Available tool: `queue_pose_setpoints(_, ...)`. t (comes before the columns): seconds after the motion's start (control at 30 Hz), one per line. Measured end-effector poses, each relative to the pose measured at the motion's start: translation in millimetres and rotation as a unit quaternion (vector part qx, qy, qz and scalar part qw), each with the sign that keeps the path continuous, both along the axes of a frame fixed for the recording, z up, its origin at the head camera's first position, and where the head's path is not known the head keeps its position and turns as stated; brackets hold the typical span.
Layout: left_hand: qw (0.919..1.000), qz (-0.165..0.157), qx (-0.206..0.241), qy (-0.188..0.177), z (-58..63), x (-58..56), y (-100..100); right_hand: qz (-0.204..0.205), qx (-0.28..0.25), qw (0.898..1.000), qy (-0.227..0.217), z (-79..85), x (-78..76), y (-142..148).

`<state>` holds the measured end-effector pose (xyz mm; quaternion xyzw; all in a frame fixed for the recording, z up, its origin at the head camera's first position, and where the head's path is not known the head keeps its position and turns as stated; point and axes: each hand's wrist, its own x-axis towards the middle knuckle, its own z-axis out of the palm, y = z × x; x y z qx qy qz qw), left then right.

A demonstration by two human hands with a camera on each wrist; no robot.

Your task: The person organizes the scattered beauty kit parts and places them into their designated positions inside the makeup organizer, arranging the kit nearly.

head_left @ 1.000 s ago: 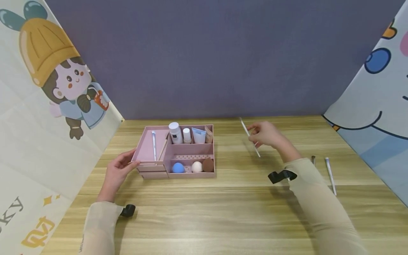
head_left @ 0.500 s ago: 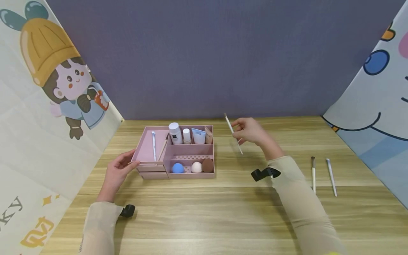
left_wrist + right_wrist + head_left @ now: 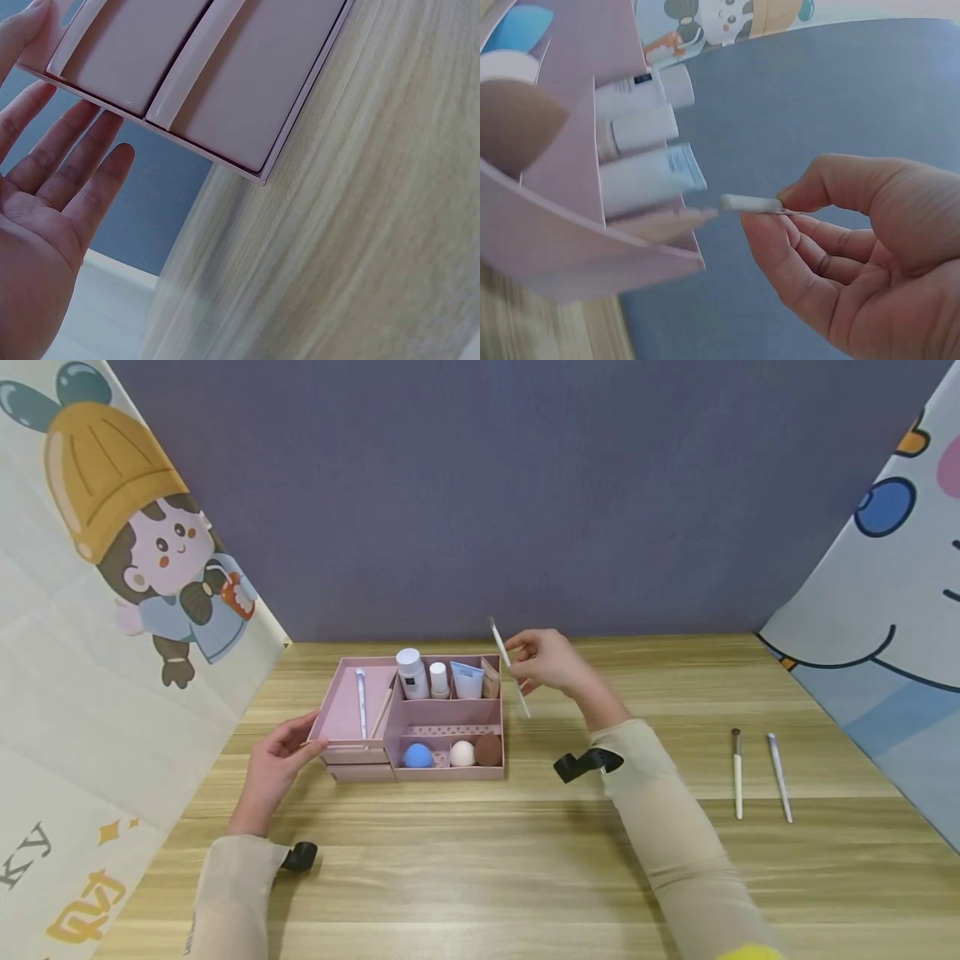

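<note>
A pink cosmetics organizer (image 3: 450, 773) stands left of the middle of the table. My left hand (image 3: 277, 764) touches its front left corner, thumb at the front edge and fingers at the side. In the left wrist view these fingers (image 3: 79, 154) are nearly straight beside the drawer fronts. My right hand (image 3: 549, 660) pinches a white-handled makeup brush (image 3: 501, 644) just right of the organizer, bristles up and handle slanting down. In the right wrist view the handle end (image 3: 746, 202) points at the organizer. Two makeup brushes, one white (image 3: 363, 706) and one brown-tipped (image 3: 383, 708), lie in the top left tray.
The rear compartments hold a white bottle (image 3: 412, 675), a smaller bottle (image 3: 439, 681) and a pale blue tube (image 3: 468, 679). Blue (image 3: 418, 756), white (image 3: 462, 752) and brown (image 3: 489, 749) makeup sponges sit in front. Two more brushes, brown-tipped (image 3: 738, 777) and white (image 3: 782, 781), lie at right.
My right hand has moved left with the brush, close to the organizer's right side. The brown-tipped brush on the table has come out from behind my sleeve. My left hand has stayed put.
</note>
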<state>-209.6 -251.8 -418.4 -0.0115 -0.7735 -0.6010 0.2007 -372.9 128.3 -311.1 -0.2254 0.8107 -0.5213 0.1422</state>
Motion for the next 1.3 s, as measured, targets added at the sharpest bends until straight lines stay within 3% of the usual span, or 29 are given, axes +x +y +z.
queue_pose_setpoints(0.5,0.9998,0.005,-0.010,-0.015,-0.7,-1.0,-2,0.036,-0.027,0.999,-0.007,3.2,14.8,-59)
queue_pose_setpoints(1.3,0.9999,0.006,-0.009,-0.011,-2.3,-3.2,-1,0.067,-0.110,0.988,-0.080,-5.1,28.0,-142)
